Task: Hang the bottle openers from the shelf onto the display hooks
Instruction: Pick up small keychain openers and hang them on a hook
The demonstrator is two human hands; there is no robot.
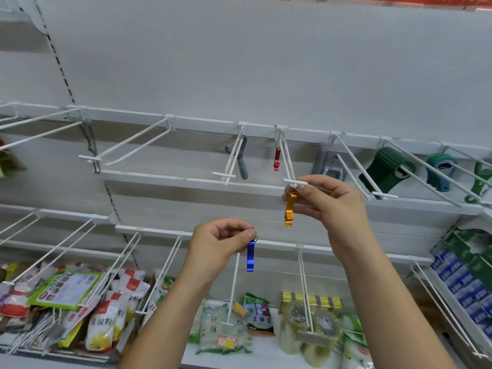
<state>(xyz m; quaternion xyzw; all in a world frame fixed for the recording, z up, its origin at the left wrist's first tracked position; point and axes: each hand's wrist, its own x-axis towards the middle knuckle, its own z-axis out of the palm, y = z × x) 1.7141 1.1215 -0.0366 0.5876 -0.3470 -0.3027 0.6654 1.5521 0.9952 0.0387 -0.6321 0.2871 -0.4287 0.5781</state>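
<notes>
My right hand (pixel 323 201) pinches the top of an orange bottle opener (pixel 289 210) right at the front tip of a white display hook (pixel 288 166). A red bottle opener (pixel 277 159) hangs at the back of that same hook. Lower and to the left, my left hand (pixel 222 242) pinches the key ring of a blue bottle opener (pixel 250 255), which dangles straight down in front of the lower rail. A grey opener (pixel 242 161) hangs on the neighbouring hook to the left.
Green and teal openers (pixel 391 169) hang on hooks to the right. Bare white hooks (pixel 138 141) jut out at the left. Below, the shelf (pixel 266 350) carries food packets, glass jars (pixel 306 331) and blue boxes (pixel 463 278) at the right.
</notes>
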